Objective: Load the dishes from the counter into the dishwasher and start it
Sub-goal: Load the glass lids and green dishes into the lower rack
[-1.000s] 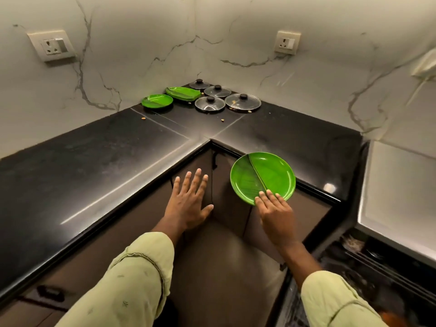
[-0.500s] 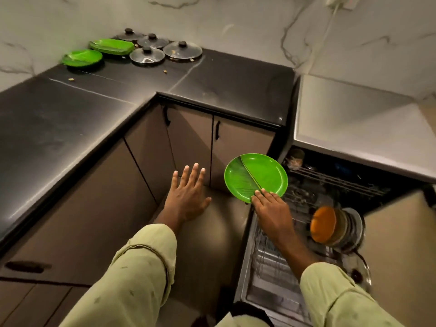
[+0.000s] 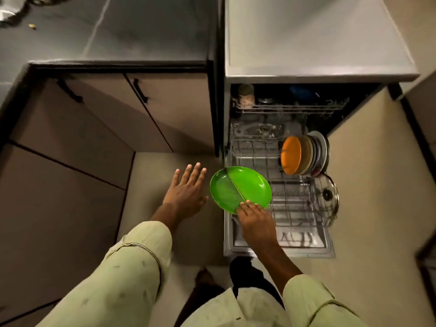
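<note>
The right hand [image 3: 256,223] has its grip closed on the near rim of a round bright-green plastic plate [image 3: 240,188] with a dividing ridge, holding it above the left front corner of the pulled-out wire lower rack [image 3: 295,208] of the open dishwasher [image 3: 318,38]. The left hand [image 3: 185,193] hovers beside it over the floor, fingers spread wide, holding nothing. An orange bowl [image 3: 291,155] stands on edge in the rack beside upright plates, with a glass lid [image 3: 326,195] nearby.

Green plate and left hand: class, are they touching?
Apart. The head view shows bare floor between the open left hand and the green plate, which the right hand alone grips.
</note>
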`<state>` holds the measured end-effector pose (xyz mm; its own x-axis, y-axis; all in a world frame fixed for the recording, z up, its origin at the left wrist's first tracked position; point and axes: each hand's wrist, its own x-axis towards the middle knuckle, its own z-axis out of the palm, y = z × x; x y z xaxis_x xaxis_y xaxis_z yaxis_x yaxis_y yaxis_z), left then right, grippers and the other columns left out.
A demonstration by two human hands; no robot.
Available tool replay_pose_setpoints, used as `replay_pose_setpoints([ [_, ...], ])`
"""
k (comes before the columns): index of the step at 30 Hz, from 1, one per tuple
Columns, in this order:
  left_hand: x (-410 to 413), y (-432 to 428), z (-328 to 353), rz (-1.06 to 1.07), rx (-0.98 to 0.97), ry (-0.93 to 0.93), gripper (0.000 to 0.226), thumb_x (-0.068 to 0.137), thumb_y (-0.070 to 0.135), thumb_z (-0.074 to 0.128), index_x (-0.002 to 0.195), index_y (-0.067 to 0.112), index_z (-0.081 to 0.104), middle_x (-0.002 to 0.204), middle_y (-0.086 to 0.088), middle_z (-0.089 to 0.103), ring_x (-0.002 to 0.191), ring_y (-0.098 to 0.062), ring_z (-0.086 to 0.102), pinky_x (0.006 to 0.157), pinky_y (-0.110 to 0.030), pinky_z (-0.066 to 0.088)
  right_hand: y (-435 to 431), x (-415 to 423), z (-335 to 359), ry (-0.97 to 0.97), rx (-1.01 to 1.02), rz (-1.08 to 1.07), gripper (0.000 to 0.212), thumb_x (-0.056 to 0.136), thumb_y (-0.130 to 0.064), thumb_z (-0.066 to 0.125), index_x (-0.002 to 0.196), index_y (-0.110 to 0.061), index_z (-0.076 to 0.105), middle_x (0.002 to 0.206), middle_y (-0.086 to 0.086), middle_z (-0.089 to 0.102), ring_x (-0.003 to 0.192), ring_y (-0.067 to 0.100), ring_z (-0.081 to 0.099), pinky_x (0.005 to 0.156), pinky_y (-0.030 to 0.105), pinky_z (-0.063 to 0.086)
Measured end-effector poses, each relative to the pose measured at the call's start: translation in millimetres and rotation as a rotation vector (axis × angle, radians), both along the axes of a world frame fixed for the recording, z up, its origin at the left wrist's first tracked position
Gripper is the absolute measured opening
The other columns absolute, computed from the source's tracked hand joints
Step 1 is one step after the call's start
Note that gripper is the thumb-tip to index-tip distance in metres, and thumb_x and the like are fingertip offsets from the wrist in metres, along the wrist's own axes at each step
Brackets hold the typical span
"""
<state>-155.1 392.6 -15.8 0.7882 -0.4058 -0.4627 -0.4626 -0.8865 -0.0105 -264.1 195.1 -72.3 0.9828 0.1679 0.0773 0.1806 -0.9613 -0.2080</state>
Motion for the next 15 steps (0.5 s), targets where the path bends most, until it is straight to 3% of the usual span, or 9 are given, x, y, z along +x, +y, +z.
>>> replay_pose_setpoints([
  [3,1.9,-25.3,-27.7,-0.067,0.046,0.053,0.080,0.102,0.053,0.031,0.157,0.015,-0.013,0.164,-0.008,-0.018,0.152,-0.027,-0.015,0.121,-0.050,-0.006,-13.2,-7.7,-27.9,0.106,0.057,-0.065,0.029,0.081,-0.013,0.047,0.088,-0.009,0.075,0.094,0.010,0.075,0.092,0.026,0.072,0.080,0.037,0.058],
  [10,1.1,-61.7,-97.5,-0.188,0.188,0.218,0.076,0.104,0.045,0.030,0.156,0.014,-0.015,0.163,-0.008,-0.022,0.151,-0.026,-0.018,0.120,-0.049,-0.009,-30.3,-16.1,-83.5,0.183,0.156,-0.234,0.034,0.081,-0.011,0.042,0.086,-0.008,0.075,0.092,0.011,0.075,0.087,0.026,0.073,0.076,0.034,0.059],
  [13,10.9,-72.8,-133.1,-0.247,0.240,0.260,0.074,0.104,0.042,0.030,0.156,0.014,-0.014,0.163,-0.008,-0.022,0.151,-0.026,-0.018,0.121,-0.049,-0.009,-28.2,-12.4,-114.1,0.206,0.190,-0.331,0.034,0.080,-0.010,0.043,0.087,-0.008,0.076,0.092,0.010,0.076,0.086,0.025,0.073,0.077,0.034,0.059],
  [15,21.9,-80.2,-160.5,-0.288,0.258,0.279,0.074,0.104,0.040,0.031,0.156,0.014,-0.014,0.163,-0.008,-0.022,0.151,-0.026,-0.019,0.121,-0.049,-0.009,-25.0,-8.3,-135.5,0.210,0.207,-0.382,0.022,0.074,-0.004,0.059,0.088,-0.008,0.076,0.091,0.009,0.076,0.084,0.024,0.073,0.076,0.034,0.058],
])
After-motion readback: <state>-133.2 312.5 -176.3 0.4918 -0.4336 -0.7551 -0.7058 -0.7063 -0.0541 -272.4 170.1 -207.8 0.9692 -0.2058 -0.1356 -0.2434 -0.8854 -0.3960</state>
